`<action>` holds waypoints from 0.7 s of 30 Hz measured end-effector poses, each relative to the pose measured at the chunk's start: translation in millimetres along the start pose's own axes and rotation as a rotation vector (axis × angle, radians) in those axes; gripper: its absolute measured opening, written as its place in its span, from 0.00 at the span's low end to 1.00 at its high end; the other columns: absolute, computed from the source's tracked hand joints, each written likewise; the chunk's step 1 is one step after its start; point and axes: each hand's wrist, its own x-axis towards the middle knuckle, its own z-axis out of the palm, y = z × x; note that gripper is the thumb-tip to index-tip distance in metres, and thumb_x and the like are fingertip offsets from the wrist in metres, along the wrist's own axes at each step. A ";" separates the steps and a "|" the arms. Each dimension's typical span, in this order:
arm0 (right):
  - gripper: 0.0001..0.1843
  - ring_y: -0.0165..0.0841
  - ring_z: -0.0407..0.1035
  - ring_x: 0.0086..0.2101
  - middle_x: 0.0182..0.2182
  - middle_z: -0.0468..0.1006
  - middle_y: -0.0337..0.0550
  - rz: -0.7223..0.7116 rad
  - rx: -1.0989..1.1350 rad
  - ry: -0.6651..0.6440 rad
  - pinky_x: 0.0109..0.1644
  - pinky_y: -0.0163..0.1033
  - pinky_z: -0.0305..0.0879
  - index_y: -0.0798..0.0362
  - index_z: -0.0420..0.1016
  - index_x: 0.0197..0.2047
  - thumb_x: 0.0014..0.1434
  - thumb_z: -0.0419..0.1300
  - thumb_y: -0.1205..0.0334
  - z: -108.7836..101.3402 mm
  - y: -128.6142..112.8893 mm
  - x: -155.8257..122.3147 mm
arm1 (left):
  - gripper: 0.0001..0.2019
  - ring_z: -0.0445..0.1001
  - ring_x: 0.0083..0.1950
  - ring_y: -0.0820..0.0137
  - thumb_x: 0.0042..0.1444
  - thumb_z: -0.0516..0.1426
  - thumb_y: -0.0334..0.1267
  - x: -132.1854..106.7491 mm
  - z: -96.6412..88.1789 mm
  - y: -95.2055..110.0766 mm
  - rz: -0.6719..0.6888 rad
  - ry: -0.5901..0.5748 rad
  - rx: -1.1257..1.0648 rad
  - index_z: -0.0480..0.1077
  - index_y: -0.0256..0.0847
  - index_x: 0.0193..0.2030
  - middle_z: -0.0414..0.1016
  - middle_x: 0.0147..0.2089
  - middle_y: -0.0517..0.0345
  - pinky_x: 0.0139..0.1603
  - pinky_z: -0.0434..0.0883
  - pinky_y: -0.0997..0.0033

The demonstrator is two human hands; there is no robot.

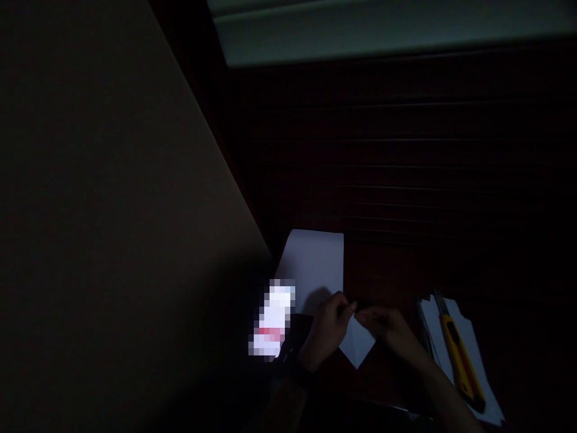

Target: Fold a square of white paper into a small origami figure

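Between my two hands is a small piece of white paper (357, 347), creased down its middle, with a pointed corner towards me. My left hand (331, 322) pinches its upper edge, fingers closed. From the other side my right hand (385, 325) pinches near the same top point, with thumb and fingertips together. The fingertips of both hands almost meet there. A larger sheet of white paper (313, 258) lies flat just beyond my left hand, which throws a shadow on it.
A lit phone screen (273, 319), blurred out, glows left of my left hand. On the right, a yellow utility knife (462, 361) rests on a stack of white paper (489, 400). The dark wooden table (383, 273) meets a pale wall (112, 210) on the left. The room is dim.
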 end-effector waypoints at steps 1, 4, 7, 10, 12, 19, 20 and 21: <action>0.14 0.35 0.70 0.31 0.31 0.79 0.44 0.002 -0.008 -0.005 0.35 0.37 0.63 0.56 0.78 0.35 0.55 0.57 0.55 0.4 -0.7 0.2 | 0.12 0.63 0.27 0.75 0.58 0.50 0.44 0.0 0.9 -0.7 0.001 0.006 0.005 0.63 0.40 0.28 0.66 0.26 0.63 0.26 0.58 0.77; 0.14 0.34 0.69 0.30 0.29 0.79 0.43 0.004 -0.038 -0.009 0.34 0.36 0.63 0.56 0.78 0.33 0.56 0.57 0.54 2.1 -1.7 0.8 | 0.12 0.63 0.27 0.75 0.58 0.50 0.44 0.2 3.1 -2.4 0.012 0.018 0.013 0.63 0.40 0.27 0.65 0.25 0.63 0.26 0.58 0.77; 0.14 0.33 0.68 0.28 0.28 0.78 0.42 -0.016 -0.066 0.000 0.31 0.35 0.61 0.56 0.78 0.31 0.55 0.56 0.55 2.5 -1.3 0.8 | 0.13 0.64 0.27 0.75 0.58 0.50 0.44 0.0 3.7 -2.3 0.023 0.022 0.017 0.64 0.39 0.27 0.66 0.25 0.63 0.27 0.58 0.77; 0.14 0.32 0.66 0.26 0.25 0.76 0.41 -0.007 -0.058 0.017 0.29 0.34 0.60 0.56 0.77 0.29 0.55 0.57 0.55 2.1 -1.2 0.0 | 0.13 0.66 0.28 0.74 0.57 0.50 0.44 -0.7 3.7 -1.6 0.020 0.003 0.010 0.67 0.39 0.29 0.69 0.27 0.61 0.28 0.59 0.76; 0.14 0.31 0.66 0.26 0.25 0.76 0.40 0.010 -0.048 0.020 0.29 0.33 0.59 0.57 0.77 0.28 0.55 0.57 0.55 1.6 -1.9 -0.6 | 0.12 0.67 0.28 0.73 0.57 0.51 0.44 -1.1 4.4 -2.5 0.020 -0.017 0.010 0.69 0.39 0.29 0.71 0.27 0.60 0.28 0.60 0.76; 0.15 0.33 0.68 0.27 0.25 0.77 0.41 0.043 -0.014 -0.026 0.32 0.35 0.60 0.57 0.78 0.28 0.54 0.58 0.54 -1.9 -6.0 -1.9 | 0.13 0.67 0.27 0.73 0.55 0.53 0.44 0.7 8.0 -10.3 -0.020 0.055 0.044 0.69 0.39 0.26 0.71 0.25 0.60 0.26 0.58 0.76; 0.15 0.34 0.68 0.28 0.26 0.77 0.41 0.042 -0.016 -0.027 0.33 0.36 0.61 0.57 0.78 0.28 0.54 0.58 0.54 -2.8 -6.9 -2.6 | 0.13 0.67 0.27 0.73 0.55 0.52 0.44 1.5 7.4 -10.9 -0.022 0.080 0.044 0.68 0.39 0.26 0.71 0.25 0.60 0.26 0.58 0.76; 0.15 0.35 0.69 0.29 0.27 0.78 0.42 0.046 -0.014 -0.027 0.34 0.36 0.61 0.57 0.78 0.28 0.54 0.58 0.54 -3.9 -8.0 -3.5 | 0.13 0.67 0.27 0.73 0.56 0.52 0.44 2.4 6.4 -11.3 -0.023 0.097 0.042 0.68 0.39 0.25 0.70 0.25 0.60 0.26 0.58 0.75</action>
